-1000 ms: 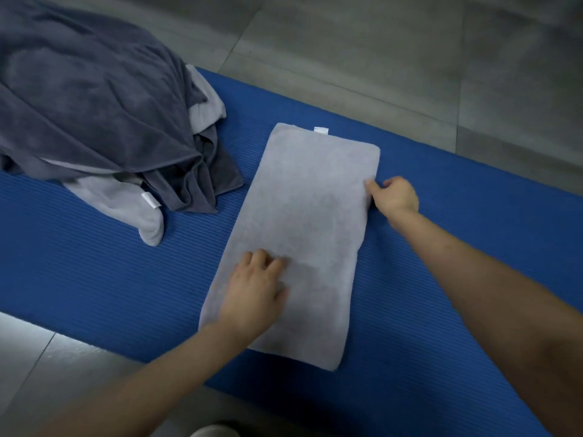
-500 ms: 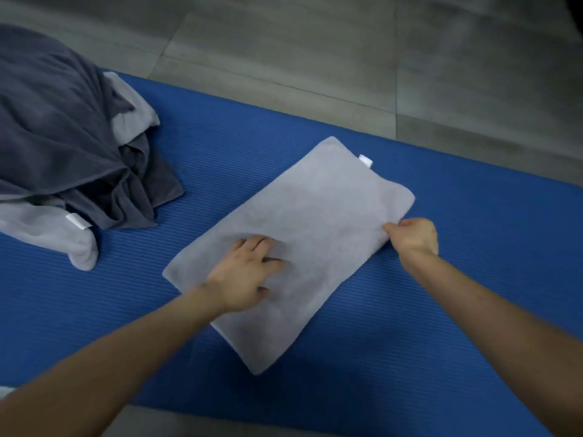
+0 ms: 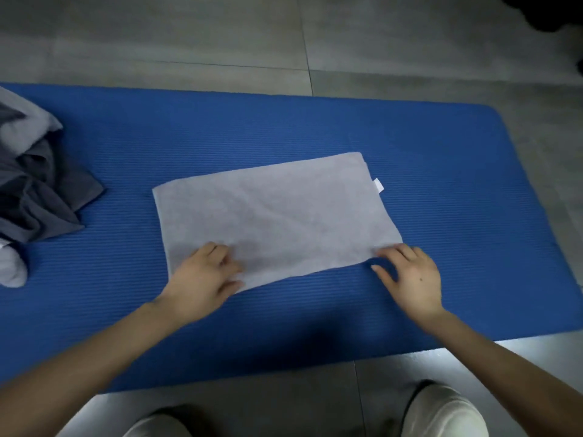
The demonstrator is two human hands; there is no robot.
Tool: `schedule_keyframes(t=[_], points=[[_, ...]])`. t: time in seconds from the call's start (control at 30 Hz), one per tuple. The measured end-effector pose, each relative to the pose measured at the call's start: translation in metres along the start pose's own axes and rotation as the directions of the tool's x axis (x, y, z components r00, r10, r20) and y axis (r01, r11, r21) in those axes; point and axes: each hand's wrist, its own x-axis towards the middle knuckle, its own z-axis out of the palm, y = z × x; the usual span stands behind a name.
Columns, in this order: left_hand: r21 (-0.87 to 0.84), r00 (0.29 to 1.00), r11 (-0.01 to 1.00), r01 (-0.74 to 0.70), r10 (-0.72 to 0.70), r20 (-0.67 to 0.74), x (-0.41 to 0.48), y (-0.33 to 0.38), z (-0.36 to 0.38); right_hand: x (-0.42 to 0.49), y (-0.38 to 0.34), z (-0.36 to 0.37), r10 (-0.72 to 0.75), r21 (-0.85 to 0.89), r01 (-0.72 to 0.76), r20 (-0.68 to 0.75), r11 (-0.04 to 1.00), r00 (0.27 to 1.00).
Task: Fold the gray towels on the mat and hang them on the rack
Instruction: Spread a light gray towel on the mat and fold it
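Observation:
A light gray towel (image 3: 277,212), folded into a rectangle, lies flat across the middle of the blue mat (image 3: 441,171), with a small white tag on its right edge. My left hand (image 3: 205,279) rests flat on its near left corner, fingers relaxed. My right hand (image 3: 410,275) touches the near right corner with spread fingers, thumb out on the mat. A heap of dark and light gray towels (image 3: 28,190) sits at the mat's left end. No rack is in view.
Gray floor tiles (image 3: 284,36) surround the mat. My knees in pale trousers (image 3: 441,411) are at the bottom edge, just off the mat's near side. A dark object (image 3: 549,11) sits at the top right corner.
The towel has turned from lengthwise to crosswise in front of me. My right hand let go of its edge pinch and now lies spread at the near right corner; my left slid to the near left corner.

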Motion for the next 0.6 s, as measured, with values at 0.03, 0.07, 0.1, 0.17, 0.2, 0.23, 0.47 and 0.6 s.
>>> schedule_keyframes(t=[0.03, 0.07, 0.1, 0.17, 0.2, 0.23, 0.47, 0.6], points=[[0.018, 1.0, 1.0, -0.014, 0.013, 0.022, -0.01, 0.002, 0.004, 0.006, 0.009, 0.004, -0.147, -0.065, 0.148, 0.013, 0.987, 0.989], [0.045, 0.999, 0.999, -0.022, 0.02, 0.051, -0.019, 0.001, 0.008, 0.013, 0.017, 0.009, -0.25, -0.111, 0.254, 0.05, 0.961, 0.967], [0.082, 0.998, 0.996, -0.022, 0.016, 0.064, -0.025, -0.002, 0.01, 0.019, 0.024, 0.015, -0.319, -0.137, 0.328, 0.083, 0.935, 0.944], [0.132, 0.998, 0.991, -0.014, 0.006, 0.065, -0.033, -0.007, 0.01, 0.028, 0.036, 0.022, -0.413, -0.146, 0.424, 0.105, 0.894, 0.905], [0.157, 0.998, 0.987, -0.008, -0.001, 0.058, -0.036, -0.008, 0.007, 0.032, 0.041, 0.023, -0.451, -0.141, 0.46, 0.095, 0.876, 0.888], [0.187, 0.999, 0.982, -0.013, 0.003, 0.051, -0.038, -0.008, 0.005, 0.035, 0.044, 0.023, -0.471, -0.134, 0.479, 0.085, 0.868, 0.878], [0.049, 0.973, 0.993, 0.111, -0.118, 0.2, -0.044, -0.016, -0.027, 0.004, 0.039, 0.008, -0.479, -0.044, 0.481, 0.054, 0.876, 0.876], [-0.241, 0.878, 0.905, 0.35, -0.227, 0.422, -0.049, -0.032, -0.06, -0.036, 0.028, -0.028, -0.386, 0.084, 0.378, 0.116, 0.922, 0.915]])
